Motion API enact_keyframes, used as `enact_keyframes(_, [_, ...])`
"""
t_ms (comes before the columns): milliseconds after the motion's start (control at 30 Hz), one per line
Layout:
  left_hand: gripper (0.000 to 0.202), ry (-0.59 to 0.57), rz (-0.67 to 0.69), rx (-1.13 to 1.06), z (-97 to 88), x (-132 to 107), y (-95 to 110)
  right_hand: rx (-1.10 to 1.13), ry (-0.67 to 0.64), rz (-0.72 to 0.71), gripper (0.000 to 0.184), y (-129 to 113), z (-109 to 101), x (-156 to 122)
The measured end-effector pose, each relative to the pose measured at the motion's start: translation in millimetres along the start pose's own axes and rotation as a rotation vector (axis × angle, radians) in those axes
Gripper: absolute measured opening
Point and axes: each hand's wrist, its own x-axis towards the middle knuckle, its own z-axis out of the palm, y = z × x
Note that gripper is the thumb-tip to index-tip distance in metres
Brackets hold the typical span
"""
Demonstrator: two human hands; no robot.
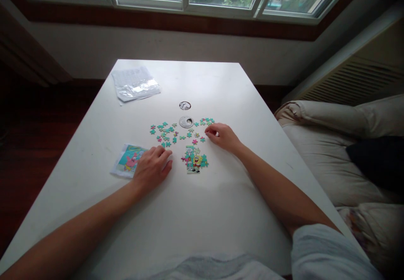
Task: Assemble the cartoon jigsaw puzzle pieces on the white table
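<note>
A partly joined jigsaw puzzle (pixel 193 161) lies on the white table between my hands, showing a yellow square cartoon figure and a taller teal one. Beyond it, loose jigsaw pieces (pixel 166 134) in green and pink are scattered. My left hand (pixel 153 166) rests open, palm down, thumb apart from the fingers. It covers the right part of a picture sheet (pixel 126 160) with a pink starfish figure. My right hand (pixel 221 136) is at the right end of the loose pieces, thumb and fingertips pinched together. Whatever is between those fingertips is too small to make out.
Behind the pieces, a round metal-rimmed disc (pixel 186 122) lies near a round hole (pixel 184 105) in the tabletop. Clear plastic packaging with papers (pixel 135 84) is at the far left of the white table (pixel 202 221). A cushioned sofa (pixel 315 153) stands along the right side.
</note>
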Motion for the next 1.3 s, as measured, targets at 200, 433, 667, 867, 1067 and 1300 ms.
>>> enact_keyframes(200, [0.015, 0.004, 0.006, 0.031, 0.5, 0, -1, -0.144, -0.092, -0.092, 0.012, -4, 0, -2])
enact_keyframes(433, [0.02, -0.026, 0.024, 0.046, 0.3, 0, 1, -0.248, -0.123, -0.085, 0.012, -17, 4, -5])
enact_keyframes(667, [0.027, -0.047, 0.044, 0.032, 0.9, -1, 1, -0.238, -0.151, -0.04, 0.011, -24, 3, -4])
enact_keyframes(867, [0.026, -0.061, 0.055, 0.013, 0.6, -1, 4, -0.215, -0.201, 0.009, 0.011, -26, 2, -3])
enact_keyframes(1067, [0.026, -0.078, 0.06, 0.008, -0.1, 0, 5, -0.179, -0.282, 0.018, 0.017, -28, -2, -3])
enact_keyframes(1300, [0.025, -0.109, 0.109, -0.013, 0.0, 0, 6, -0.146, -0.265, -0.018, 0.018, -26, -3, -3])
